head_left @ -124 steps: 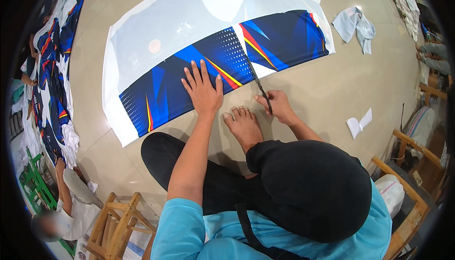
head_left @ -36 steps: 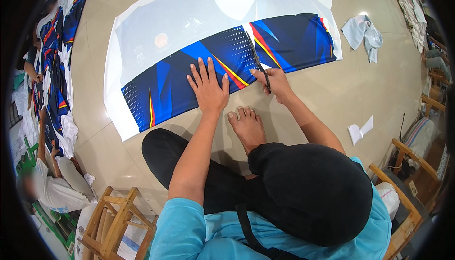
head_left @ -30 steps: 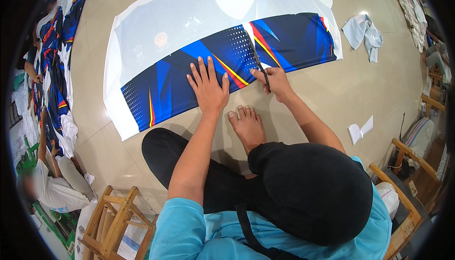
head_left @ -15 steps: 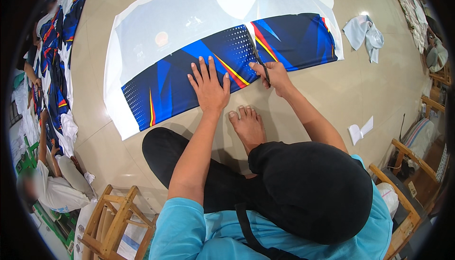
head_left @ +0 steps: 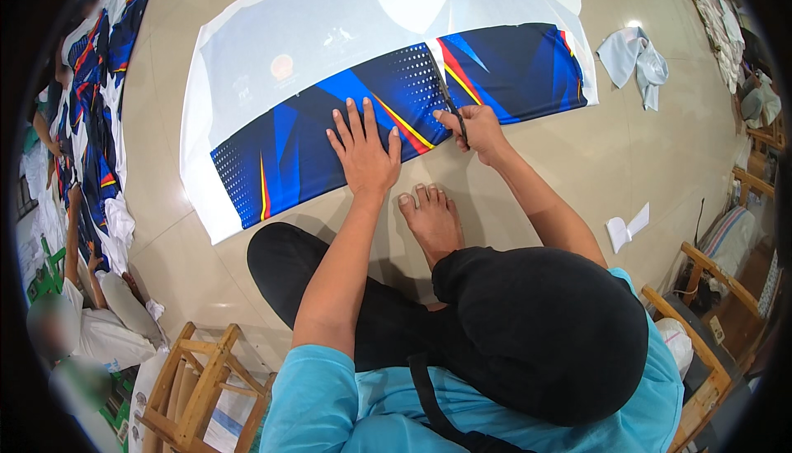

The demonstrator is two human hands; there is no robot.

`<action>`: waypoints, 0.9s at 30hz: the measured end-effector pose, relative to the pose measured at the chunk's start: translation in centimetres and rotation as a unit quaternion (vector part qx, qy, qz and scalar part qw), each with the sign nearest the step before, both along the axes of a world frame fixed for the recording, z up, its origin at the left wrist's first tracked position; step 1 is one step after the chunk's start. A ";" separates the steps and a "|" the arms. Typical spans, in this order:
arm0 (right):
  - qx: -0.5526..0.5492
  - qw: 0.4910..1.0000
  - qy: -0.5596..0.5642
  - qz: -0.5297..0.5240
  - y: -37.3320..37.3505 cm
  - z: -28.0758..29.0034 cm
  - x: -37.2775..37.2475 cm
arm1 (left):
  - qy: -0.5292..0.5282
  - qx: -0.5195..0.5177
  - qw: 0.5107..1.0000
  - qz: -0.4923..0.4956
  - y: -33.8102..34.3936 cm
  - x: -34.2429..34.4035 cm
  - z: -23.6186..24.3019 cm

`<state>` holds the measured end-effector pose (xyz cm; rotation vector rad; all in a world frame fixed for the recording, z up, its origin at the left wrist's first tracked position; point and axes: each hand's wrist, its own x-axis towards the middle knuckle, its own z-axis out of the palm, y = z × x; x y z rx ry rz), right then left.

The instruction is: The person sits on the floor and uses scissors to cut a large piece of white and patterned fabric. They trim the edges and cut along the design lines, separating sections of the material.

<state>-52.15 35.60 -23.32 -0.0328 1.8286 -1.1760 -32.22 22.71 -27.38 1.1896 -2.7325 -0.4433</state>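
Observation:
A large sheet of printed fabric (head_left: 297, 143) lies on the floor, its near strip folded up to show dark blue with lighter blue, red and yellow streaks and white dots. My left hand (head_left: 367, 160) rests flat on this strip, fingers spread. To its right, my right hand (head_left: 480, 133) grips dark scissors (head_left: 448, 98) by the handles at the strip's near edge. The blades point away from me along the narrow white gap between two blue printed pieces. How far they are apart is hard to see.
A pale blue cloth scrap (head_left: 634, 61) and a small white scrap (head_left: 629, 227) lie on the tiled floor (head_left: 676, 148) to the right. Wooden stools (head_left: 194, 387) stand at lower left. Along the left, people sit by a long pile of similar fabric (head_left: 87, 90).
My left hand has stayed in place, and my right hand with the scissors has barely moved. On the left, the people have shifted, and another head shows at lower left.

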 end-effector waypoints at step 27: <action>-0.001 1.000 -0.008 -0.014 -1.8 -0.7 -0.6 | -0.005 -0.001 1.000 -0.001 0.0 -0.2 0.4</action>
